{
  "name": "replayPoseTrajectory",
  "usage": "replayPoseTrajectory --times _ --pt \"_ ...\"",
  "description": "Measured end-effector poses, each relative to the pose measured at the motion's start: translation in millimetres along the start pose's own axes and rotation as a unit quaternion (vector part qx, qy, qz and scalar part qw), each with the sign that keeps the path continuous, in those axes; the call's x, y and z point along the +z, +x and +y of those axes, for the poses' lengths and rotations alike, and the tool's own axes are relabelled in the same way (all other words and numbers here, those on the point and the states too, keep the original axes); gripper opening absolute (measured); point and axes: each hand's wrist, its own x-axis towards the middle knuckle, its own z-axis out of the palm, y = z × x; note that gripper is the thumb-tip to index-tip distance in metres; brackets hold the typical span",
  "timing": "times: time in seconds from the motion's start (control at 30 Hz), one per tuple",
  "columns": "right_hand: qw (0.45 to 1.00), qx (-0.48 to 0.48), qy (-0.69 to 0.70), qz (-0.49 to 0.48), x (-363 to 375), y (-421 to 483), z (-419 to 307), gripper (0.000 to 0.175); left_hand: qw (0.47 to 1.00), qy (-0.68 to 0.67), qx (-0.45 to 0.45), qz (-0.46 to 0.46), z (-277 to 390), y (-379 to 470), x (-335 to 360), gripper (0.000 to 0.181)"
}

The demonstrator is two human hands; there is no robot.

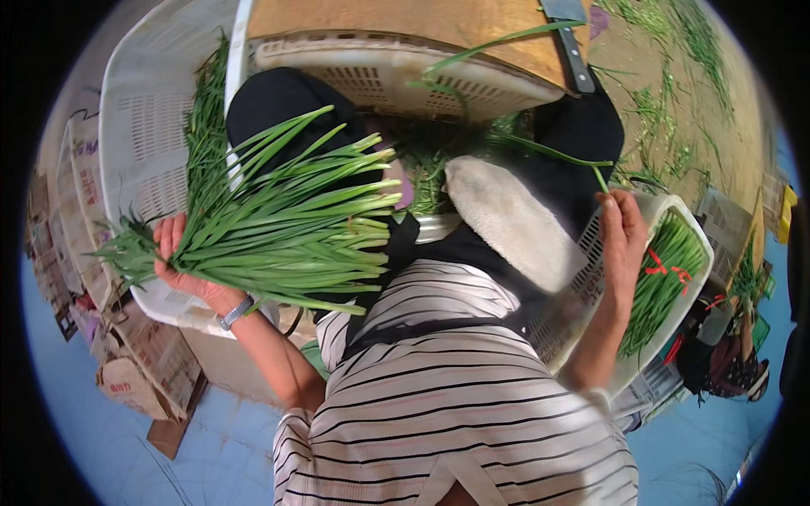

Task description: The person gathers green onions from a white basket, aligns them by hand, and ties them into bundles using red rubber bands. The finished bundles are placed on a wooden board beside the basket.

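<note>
My left hand (180, 265) is closed around the leafy end of a bunch of garlic chives (285, 234). The pale stem ends fan out to the right across my left thigh. Between the thumb and fingers of my right hand (621, 218) is the end of a single green stalk (557, 150), bent near my fingertips. A white cloth (512, 221) lies over my right thigh. Beside my right hand, a white plastic crate (704, 253) holds chives tied with red string (658, 265).
Before me a wooden board (405, 19) rests on a white crate (354, 69). A knife (573, 57) lies at its right edge. More chives (212, 133) lie in the left crate (136, 120). Trimmings (658, 114) litter the floor, and another person (728, 360) is at right.
</note>
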Motion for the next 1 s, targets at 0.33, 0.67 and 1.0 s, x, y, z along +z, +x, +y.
replayPoseTrajectory --times 0.33,0.67,1.0 --pt "0.938 -0.258 -0.009 -0.232 60.5 -2.3 -65.1 0.012 0.999 -0.024 -0.017 -0.039 -2.2 7.3 -2.3 0.029" --pt "0.887 -0.19 0.08 -0.413 187.7 51.6 -100.3 0.021 0.997 -0.056 -0.022 -0.052 -2.6 6.3 -5.5 0.03" --pt "0.913 -0.331 0.001 -0.236 163.5 40.6 -60.5 0.009 0.997 -0.067 -0.023 -0.041 -7.0 8.7 -1.3 0.028"
